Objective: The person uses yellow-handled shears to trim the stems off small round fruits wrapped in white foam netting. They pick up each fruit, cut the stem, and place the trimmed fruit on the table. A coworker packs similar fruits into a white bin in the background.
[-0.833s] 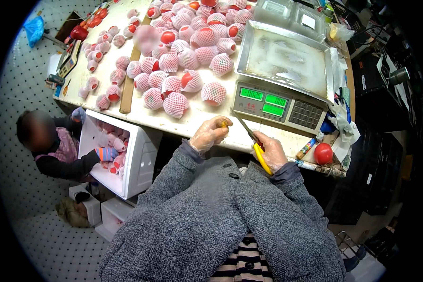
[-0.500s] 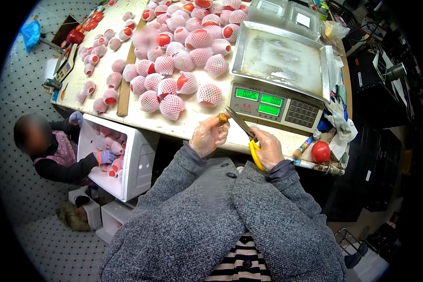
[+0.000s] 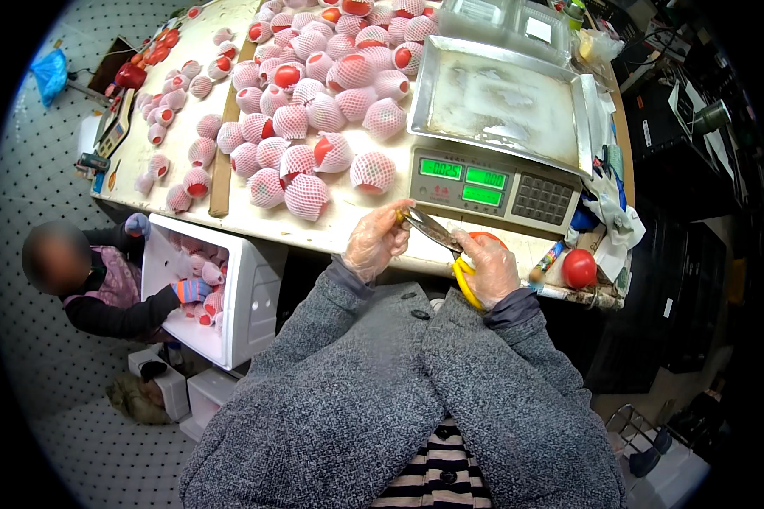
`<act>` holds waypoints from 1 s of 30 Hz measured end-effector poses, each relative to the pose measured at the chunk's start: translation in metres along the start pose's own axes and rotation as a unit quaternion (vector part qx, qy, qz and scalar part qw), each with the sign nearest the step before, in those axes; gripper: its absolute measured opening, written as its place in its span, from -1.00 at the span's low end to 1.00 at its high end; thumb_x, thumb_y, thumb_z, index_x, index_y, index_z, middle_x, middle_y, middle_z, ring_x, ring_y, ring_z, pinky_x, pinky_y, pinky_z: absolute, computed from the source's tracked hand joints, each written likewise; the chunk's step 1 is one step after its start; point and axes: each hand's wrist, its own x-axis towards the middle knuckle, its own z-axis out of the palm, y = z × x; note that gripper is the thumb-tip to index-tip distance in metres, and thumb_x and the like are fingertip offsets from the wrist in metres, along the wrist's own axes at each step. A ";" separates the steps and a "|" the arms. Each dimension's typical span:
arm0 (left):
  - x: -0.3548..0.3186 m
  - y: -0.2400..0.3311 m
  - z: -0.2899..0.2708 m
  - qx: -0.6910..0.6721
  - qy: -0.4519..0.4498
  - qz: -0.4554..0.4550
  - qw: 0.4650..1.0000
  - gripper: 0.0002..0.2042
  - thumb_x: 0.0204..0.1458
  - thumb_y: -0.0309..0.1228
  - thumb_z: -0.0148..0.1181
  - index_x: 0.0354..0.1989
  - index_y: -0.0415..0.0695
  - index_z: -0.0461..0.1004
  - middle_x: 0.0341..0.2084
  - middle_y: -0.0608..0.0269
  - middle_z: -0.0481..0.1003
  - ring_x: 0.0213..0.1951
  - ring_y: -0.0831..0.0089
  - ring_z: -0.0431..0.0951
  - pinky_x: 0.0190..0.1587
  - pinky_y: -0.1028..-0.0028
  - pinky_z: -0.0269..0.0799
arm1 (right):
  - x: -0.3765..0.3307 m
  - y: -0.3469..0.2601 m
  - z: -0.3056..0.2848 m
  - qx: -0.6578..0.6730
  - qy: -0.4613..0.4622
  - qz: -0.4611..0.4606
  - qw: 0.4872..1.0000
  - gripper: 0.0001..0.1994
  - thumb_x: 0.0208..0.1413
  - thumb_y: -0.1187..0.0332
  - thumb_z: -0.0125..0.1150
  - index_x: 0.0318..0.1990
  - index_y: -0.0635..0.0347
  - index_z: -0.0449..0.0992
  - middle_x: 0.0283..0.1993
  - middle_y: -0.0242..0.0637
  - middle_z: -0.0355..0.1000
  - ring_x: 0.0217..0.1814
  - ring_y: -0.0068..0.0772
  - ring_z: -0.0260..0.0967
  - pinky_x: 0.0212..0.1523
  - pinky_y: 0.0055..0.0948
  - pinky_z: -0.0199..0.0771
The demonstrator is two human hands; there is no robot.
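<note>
Frame centre | left hand fingers pinched on small yellowish piece | right hand fingers wrapped round scissors | tips now reach it: apparently within cutting range

The scale sits on the bench, right of the big heap of fruit. Tubs stand behind the scale. A strip lies left of the heap. A lone fruit is right of the right hand. The box, with fruit in it, is left of the left hand.
</note>
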 end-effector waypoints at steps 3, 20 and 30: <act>0.001 -0.001 -0.001 0.022 0.007 -0.002 1.000 -0.59 0.16 -0.27 -0.03 0.07 -0.33 0.25 -0.42 0.31 0.31 -0.55 0.64 0.20 -0.54 0.66 0.14 | -0.002 0.002 -0.003 -0.007 -0.001 -0.003 1.000 -0.56 -0.15 0.39 0.23 0.00 0.00 0.42 -0.46 -0.22 0.33 -0.40 -0.17 0.37 -0.40 -0.26 0.36; 0.001 0.010 0.003 0.161 -0.004 -0.038 0.986 -0.63 0.18 -0.24 -0.07 0.04 -0.27 0.30 -0.48 0.33 0.27 -0.60 0.68 0.12 -0.57 0.69 0.08 | -0.012 0.003 0.003 0.225 -0.116 0.148 0.956 -0.59 -0.07 0.45 0.17 0.03 0.13 0.42 -0.37 0.02 0.46 -0.33 -0.08 0.43 -0.28 -0.28 0.41; 0.005 0.005 0.004 0.164 0.028 -0.029 0.986 -0.64 0.16 -0.29 -0.03 0.02 -0.30 0.31 -0.50 0.31 0.29 -0.61 0.68 0.13 -0.58 0.69 0.09 | -0.013 0.002 -0.005 0.046 -0.032 0.050 0.997 -0.59 -0.08 0.42 0.18 0.02 0.11 0.39 -0.34 -0.05 0.43 -0.29 -0.04 0.41 -0.27 -0.22 0.41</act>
